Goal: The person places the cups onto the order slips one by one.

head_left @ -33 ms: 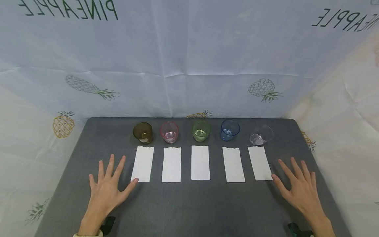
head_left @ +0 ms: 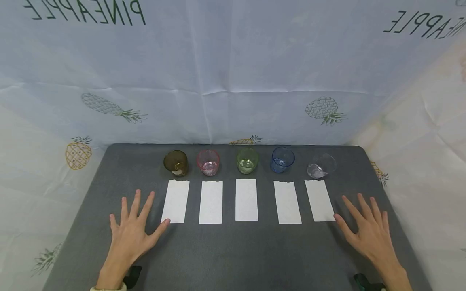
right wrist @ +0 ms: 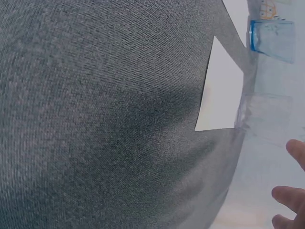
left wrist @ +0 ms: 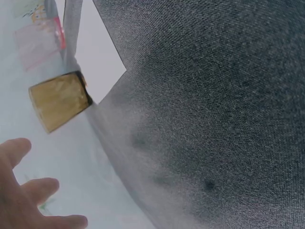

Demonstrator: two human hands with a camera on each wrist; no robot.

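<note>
My left hand [head_left: 131, 234] is spread at the left of the grey table, its thumb tip overlapping the lower corner of the leftmost white paper strip [head_left: 175, 202] in the head view. Over on the right, my right hand [head_left: 371, 234] spreads its fingers too, thumb tip by the corner of the rightmost paper strip [head_left: 319, 201]. Both hands hold nothing. Behind the strips stand a brown glass [head_left: 175, 163], a pink glass [head_left: 208, 162], a green glass [head_left: 247, 161], a blue glass [head_left: 282, 159] and a clear glass [head_left: 321, 165]. The brown one [left wrist: 61, 101] looks tinted amber in the left wrist view.
More white strips, a left-middle one [head_left: 210, 202], a central one [head_left: 246, 200] and a right-middle one [head_left: 287, 202], lie between the outer two. A pineapple-print cloth [head_left: 233, 60] hangs behind the far edge of the table [head_left: 233, 254] and along its sides.
</note>
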